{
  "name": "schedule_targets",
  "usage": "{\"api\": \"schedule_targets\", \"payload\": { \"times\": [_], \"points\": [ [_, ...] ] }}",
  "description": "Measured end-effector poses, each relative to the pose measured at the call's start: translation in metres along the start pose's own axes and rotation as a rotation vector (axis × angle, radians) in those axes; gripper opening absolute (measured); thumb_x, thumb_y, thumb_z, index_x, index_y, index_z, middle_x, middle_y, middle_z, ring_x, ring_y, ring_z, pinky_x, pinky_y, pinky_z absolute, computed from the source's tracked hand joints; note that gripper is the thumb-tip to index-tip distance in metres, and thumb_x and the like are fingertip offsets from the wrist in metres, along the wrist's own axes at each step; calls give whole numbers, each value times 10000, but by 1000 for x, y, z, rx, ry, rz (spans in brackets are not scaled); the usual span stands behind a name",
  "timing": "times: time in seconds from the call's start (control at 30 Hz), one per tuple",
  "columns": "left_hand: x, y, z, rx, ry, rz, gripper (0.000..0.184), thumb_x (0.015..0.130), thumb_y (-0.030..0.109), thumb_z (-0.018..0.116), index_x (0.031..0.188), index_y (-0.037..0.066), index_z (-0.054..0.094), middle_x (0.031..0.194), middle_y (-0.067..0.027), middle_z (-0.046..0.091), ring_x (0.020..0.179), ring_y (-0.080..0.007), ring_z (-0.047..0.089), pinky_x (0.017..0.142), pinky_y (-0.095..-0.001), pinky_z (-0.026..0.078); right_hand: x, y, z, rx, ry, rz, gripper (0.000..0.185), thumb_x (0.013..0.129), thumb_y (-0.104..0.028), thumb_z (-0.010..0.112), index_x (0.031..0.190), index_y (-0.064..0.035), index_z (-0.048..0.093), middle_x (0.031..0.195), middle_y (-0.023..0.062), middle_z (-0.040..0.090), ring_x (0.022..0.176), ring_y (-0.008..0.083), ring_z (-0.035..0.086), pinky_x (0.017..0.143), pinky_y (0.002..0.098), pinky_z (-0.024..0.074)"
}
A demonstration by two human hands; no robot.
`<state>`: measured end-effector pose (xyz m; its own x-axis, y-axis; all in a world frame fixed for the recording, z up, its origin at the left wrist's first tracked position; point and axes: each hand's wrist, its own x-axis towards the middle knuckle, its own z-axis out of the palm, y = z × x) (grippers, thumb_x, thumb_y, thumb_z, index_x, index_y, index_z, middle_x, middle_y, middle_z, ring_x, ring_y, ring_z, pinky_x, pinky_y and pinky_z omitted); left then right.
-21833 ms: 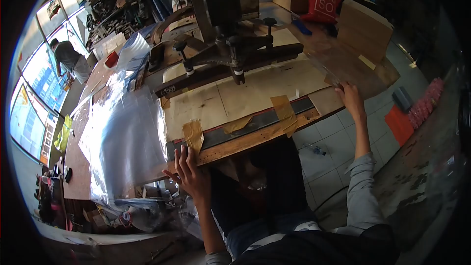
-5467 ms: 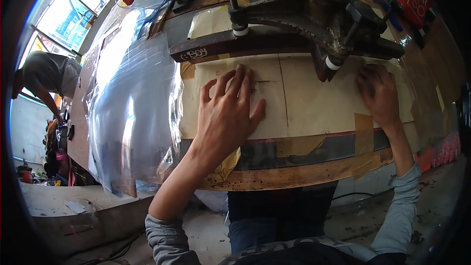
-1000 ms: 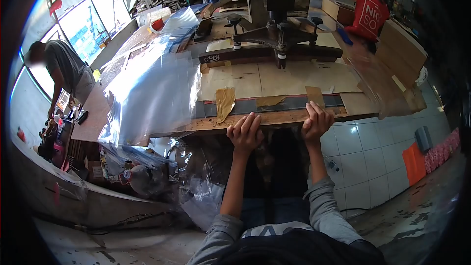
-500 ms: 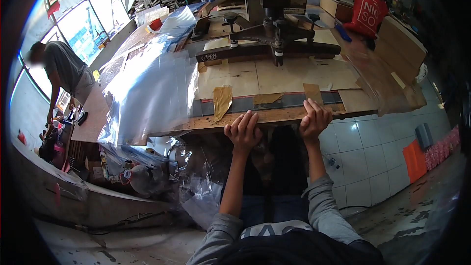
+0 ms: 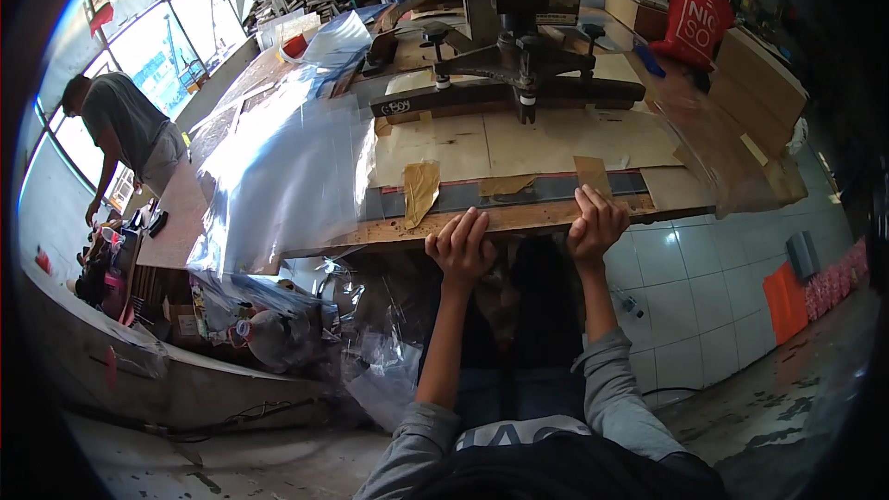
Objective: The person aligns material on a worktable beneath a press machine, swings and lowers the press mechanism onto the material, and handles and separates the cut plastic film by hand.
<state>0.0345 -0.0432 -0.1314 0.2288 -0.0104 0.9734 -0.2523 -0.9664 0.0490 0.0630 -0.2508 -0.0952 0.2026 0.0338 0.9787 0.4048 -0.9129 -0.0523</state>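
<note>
The pitted wooden edge (image 5: 523, 216) of the bench (image 5: 171, 233) was touched by the bent fingers of the left hand (image 5: 460, 245) and right hand (image 5: 597, 227); whether each grip was closed on it could not be told. Beyond it, a smooth dark strip (image 5: 556, 189) was crossed by wrinkled brown tape (image 5: 421, 193). Flat, pale sheets (image 5: 532, 143) were spanned by a long, dark bar (image 5: 593, 93), with glossy, clear film (image 5: 287, 176) spread to the left.

Your sleeves (image 5: 616, 378) are grey and the wooden edge (image 5: 530, 215) brown, dark-specked. The tape (image 5: 421, 193) is tan, the bag (image 5: 694, 20) red with white lettering, and the far-right bundle (image 5: 835, 280) seems mottled pink.
</note>
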Motion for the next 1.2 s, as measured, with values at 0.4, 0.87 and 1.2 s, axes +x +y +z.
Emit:
{"api": "schedule_targets", "payload": {
  "times": [0.4, 0.87, 1.2],
  "points": [
    [1, 1, 0, 0, 14, -9, 290, 903, 319, 472, 1078, 201, 670, 1148, 51, 612, 1079, -123, 532, 1035, -380, 234, -1, 0, -1, 5, -7, 4, 434, 978, -286, 297, 988, -79, 678, 1026, 39, 661, 966, 198, 596, 876, 367, 375],
    [8, 3, -11, -26, -50, -20, 283, 881, 292, 502, 1090, 191, 663, 1159, 55, 609, 1070, -112, 537, 1020, -361, 252, -1, 0, -9, 55, -110, 33, 448, 977, -360, 318, 1047, -81, 661, 1083, 56, 635, 994, 209, 579, 918, 400, 347],
    [36, -8, -49, -173, -294, 5, 313, 777, 119, 638, 1086, 158, 663, 1195, 28, 624, 1058, -135, 579, 999, -346, 318, 20, 1, -35, 68, -391, -187, 488, 895, -560, 476, 1148, -172, 630, 1188, 43, 587, 1107, 205, 533, 1070, 544, 203]
  ]
}}
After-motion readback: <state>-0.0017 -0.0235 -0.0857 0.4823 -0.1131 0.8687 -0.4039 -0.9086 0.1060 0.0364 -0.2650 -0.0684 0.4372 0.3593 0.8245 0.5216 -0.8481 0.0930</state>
